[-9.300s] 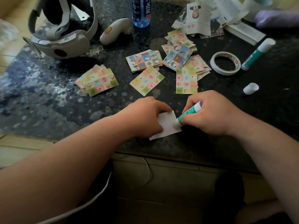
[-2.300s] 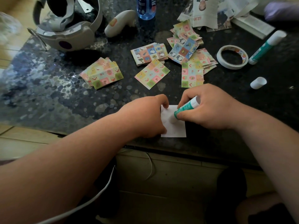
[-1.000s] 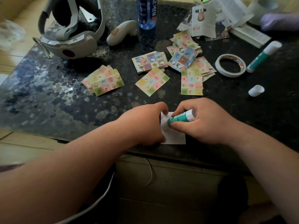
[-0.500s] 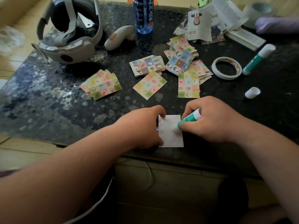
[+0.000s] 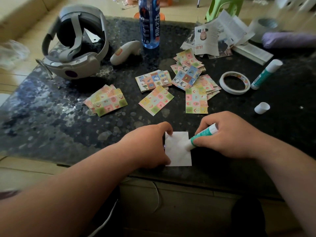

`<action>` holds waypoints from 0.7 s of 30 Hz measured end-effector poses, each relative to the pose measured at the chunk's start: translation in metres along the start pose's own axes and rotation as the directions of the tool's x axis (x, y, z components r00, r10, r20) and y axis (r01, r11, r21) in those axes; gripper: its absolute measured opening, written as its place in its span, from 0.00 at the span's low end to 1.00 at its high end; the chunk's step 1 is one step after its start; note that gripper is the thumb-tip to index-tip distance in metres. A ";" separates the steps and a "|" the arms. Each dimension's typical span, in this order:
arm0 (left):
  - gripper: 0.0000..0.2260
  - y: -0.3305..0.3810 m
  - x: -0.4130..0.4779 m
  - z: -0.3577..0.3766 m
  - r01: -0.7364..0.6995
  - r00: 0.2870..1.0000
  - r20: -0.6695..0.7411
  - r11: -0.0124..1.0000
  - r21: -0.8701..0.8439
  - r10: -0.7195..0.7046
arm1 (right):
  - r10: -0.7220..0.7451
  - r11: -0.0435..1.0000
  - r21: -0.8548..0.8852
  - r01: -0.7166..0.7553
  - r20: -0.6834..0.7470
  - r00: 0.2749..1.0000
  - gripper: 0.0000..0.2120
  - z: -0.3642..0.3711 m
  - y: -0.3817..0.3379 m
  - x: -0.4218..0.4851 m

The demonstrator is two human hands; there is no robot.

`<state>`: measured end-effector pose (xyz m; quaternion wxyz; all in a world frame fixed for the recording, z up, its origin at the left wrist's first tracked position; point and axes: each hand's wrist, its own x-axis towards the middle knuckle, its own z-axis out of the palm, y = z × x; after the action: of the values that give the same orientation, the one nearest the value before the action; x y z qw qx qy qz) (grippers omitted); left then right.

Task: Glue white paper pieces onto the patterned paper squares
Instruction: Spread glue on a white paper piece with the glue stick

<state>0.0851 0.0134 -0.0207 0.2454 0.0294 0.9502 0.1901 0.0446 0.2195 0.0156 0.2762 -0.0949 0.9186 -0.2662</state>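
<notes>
A white paper piece (image 5: 177, 151) lies flat near the front edge of the dark table (image 5: 51, 130). My left hand (image 5: 148, 144) pins its left edge with curled fingers. My right hand (image 5: 227, 135) grips a green-and-white glue stick (image 5: 203, 134), whose tip touches the paper's right side. Patterned paper squares lie behind in groups: one stack (image 5: 106, 100) at the left, a single square (image 5: 156, 100) in the middle, a blue-toned stack (image 5: 153, 80), and a heap (image 5: 195, 82) at the right.
A glue cap (image 5: 262, 108), a tape roll (image 5: 235, 82) and a second glue stick (image 5: 265, 74) lie at the right. A headset (image 5: 73, 47), a white controller (image 5: 124, 52) and a blue bottle (image 5: 149, 23) stand at the back, beside torn magazine pages (image 5: 215, 38).
The glue stick's tip has slid from the paper's left part over to its right side. My left hand still holds the paper down. The view has tilted up slightly.
</notes>
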 end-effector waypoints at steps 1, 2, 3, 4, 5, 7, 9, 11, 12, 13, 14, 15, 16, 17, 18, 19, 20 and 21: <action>0.31 0.000 0.000 0.000 -0.006 1.000 -0.003 1.000 0.003 0.006 | -0.019 0.988 0.154 0.021 -0.014 1.000 0.05 -0.004 0.003 -0.001; 0.31 -0.001 0.000 0.001 -0.011 1.000 -0.006 1.000 0.005 0.011 | -0.041 0.929 0.365 0.055 -0.045 0.998 0.05 -0.008 0.006 -0.003; 0.31 -0.001 0.000 0.001 -0.012 1.000 -0.006 1.000 0.005 0.012 | -0.042 0.808 0.584 0.076 -0.072 0.997 0.06 -0.012 0.010 -0.004; 0.31 -0.001 0.001 0.001 -0.011 1.000 -0.004 1.000 0.004 0.011 | -0.035 0.649 0.756 0.081 -0.077 0.996 0.10 -0.015 0.013 -0.005; 0.31 -0.001 0.001 0.001 -0.011 1.000 -0.002 1.000 0.004 0.011 | -0.028 0.509 0.857 0.076 -0.072 0.997 0.12 -0.019 0.016 -0.006; 0.30 -0.001 0.001 0.000 -0.015 1.000 -0.001 1.000 0.003 0.015 | -0.026 0.354 0.934 0.037 -0.030 0.999 0.14 -0.023 0.019 -0.008; 0.27 0.000 0.002 0.000 -0.018 1.000 -0.020 1.000 0.010 0.018 | -0.033 0.316 0.949 0.000 0.011 0.999 0.14 -0.026 0.022 -0.011; 0.23 0.002 0.003 0.001 -0.011 0.998 -0.057 1.000 0.009 0.011 | -0.022 0.312 0.950 -0.006 0.013 1.000 0.17 -0.028 0.023 -0.013; 0.22 0.003 0.004 0.001 -0.006 0.997 -0.077 1.000 0.001 0.006 | -0.023 0.317 0.948 0.005 0.003 1.000 0.19 -0.029 0.022 -0.014; 0.22 0.004 0.004 0.002 -0.004 0.995 -0.103 1.000 -0.005 0.004 | -0.035 0.336 0.942 0.027 -0.016 0.999 0.19 -0.030 0.021 -0.014; 0.22 0.006 0.005 0.004 -0.007 0.991 -0.135 1.000 -0.010 0.005 | -0.044 0.364 0.930 0.054 -0.041 0.998 0.20 -0.029 0.020 -0.014; 0.22 0.007 0.006 0.005 -0.009 0.986 -0.164 1.000 -0.014 0.007 | -0.032 0.399 0.914 0.076 -0.069 0.997 0.22 -0.028 0.021 -0.013; 0.23 0.009 0.006 0.006 -0.010 0.982 -0.190 1.000 -0.021 0.006 | -0.003 0.442 0.892 0.093 -0.102 0.995 0.24 -0.027 0.022 -0.012; 0.24 0.010 0.007 0.007 -0.009 0.978 -0.206 1.000 -0.030 0.003 | 0.035 0.500 0.860 0.106 -0.143 0.989 0.28 -0.025 0.023 -0.011; 0.25 0.011 0.008 0.007 -0.005 0.977 -0.214 0.999 -0.041 -0.004 | 0.065 0.595 0.795 0.118 -0.195 0.979 0.30 -0.024 0.025 -0.011; 0.26 0.013 0.008 0.009 0.005 0.977 -0.212 0.998 -0.055 -0.017 | 0.082 0.730 0.673 0.118 -0.257 0.963 0.32 -0.021 0.027 -0.010; 0.28 0.015 0.009 0.009 0.014 0.977 -0.210 0.998 -0.069 -0.028 | 0.074 0.858 0.503 0.104 -0.321 0.944 0.33 -0.019 0.028 -0.010; 0.29 0.016 0.009 0.011 0.020 0.979 -0.202 0.996 -0.085 -0.037 | 0.048 0.929 0.358 0.091 -0.361 0.931 0.34 -0.015 0.030 -0.009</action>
<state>0.0819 0.0332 -0.0277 0.1508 -0.0141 0.9619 0.2278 0.0430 0.2547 0.0142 0.1114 -0.0006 0.8860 -0.4500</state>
